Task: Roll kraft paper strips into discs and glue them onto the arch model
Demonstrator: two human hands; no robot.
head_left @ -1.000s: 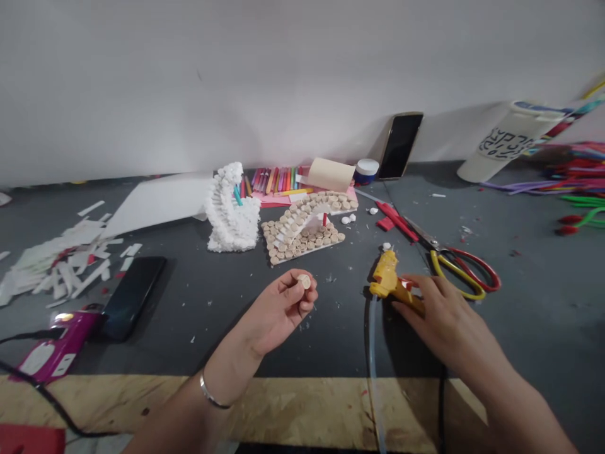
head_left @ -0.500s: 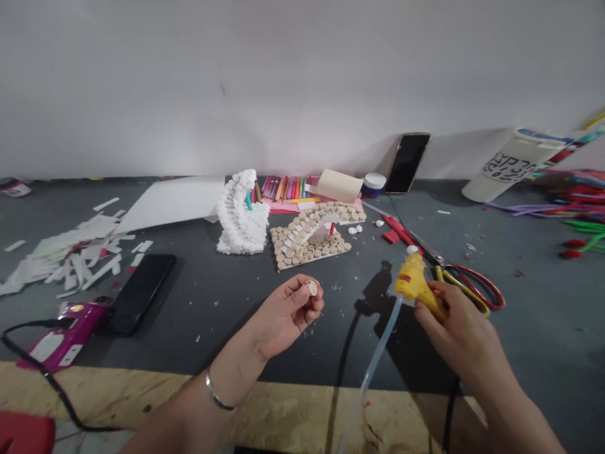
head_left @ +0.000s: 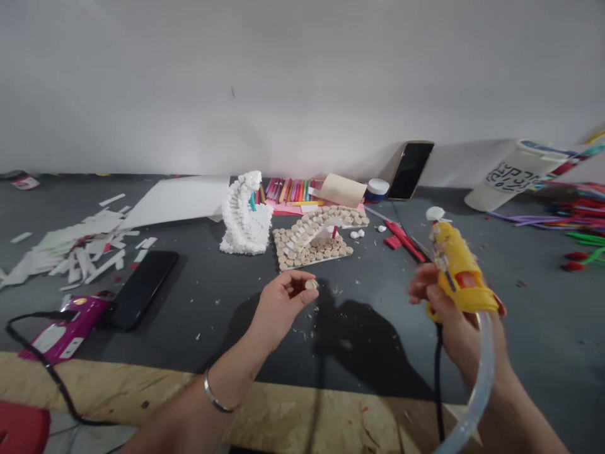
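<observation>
Between thumb and fingers, my left hand (head_left: 283, 302) pinches a small beige paper coil (head_left: 311, 285), just in front of the model. My right hand (head_left: 454, 321) is wrapped round a yellow hot glue gun (head_left: 460, 268), its nozzle tipped up with a white blob on it and a glue stick trailing from its back. The arched bridge model (head_left: 314, 236), covered in similar beige coils with white steps, stands on the dark table. Left of it is a white, rough-textured stair model (head_left: 246, 217).
White paper strips (head_left: 78, 252), a black phone (head_left: 142, 290) and a magenta box (head_left: 69, 328) lie at left. Behind are markers (head_left: 288, 189), a cardboard roll (head_left: 343, 189) and a leaning phone (head_left: 411, 170). A white tumbler (head_left: 510, 176) and pipe cleaners (head_left: 576, 211) are at right.
My right hand has lifted the glue gun and turned it so its nozzle points up and away. My left hand still pinches the coil, with its fingers turned slightly.
</observation>
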